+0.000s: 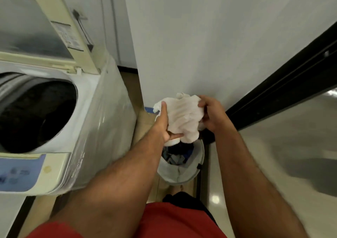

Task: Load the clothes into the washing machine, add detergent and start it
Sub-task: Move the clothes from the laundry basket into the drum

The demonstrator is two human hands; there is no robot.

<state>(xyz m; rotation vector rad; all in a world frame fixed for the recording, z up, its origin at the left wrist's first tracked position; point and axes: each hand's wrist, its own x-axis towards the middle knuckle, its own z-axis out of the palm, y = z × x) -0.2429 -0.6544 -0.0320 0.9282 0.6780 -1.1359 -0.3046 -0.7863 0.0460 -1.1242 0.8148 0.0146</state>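
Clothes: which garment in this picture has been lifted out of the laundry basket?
The white garment, gripped by the left hand and right hand above the basket. The dark blue and grey clothes lie inside it.

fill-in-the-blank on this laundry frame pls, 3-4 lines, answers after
1. Both hands, left and right, hold a ____ cloth.
2. The cloth is held above the ____, which sits on the floor with dark clothes inside.
3. The washer lid is ____.
4. The washer stands to the person's ____.

Answers: white; basket; open; left
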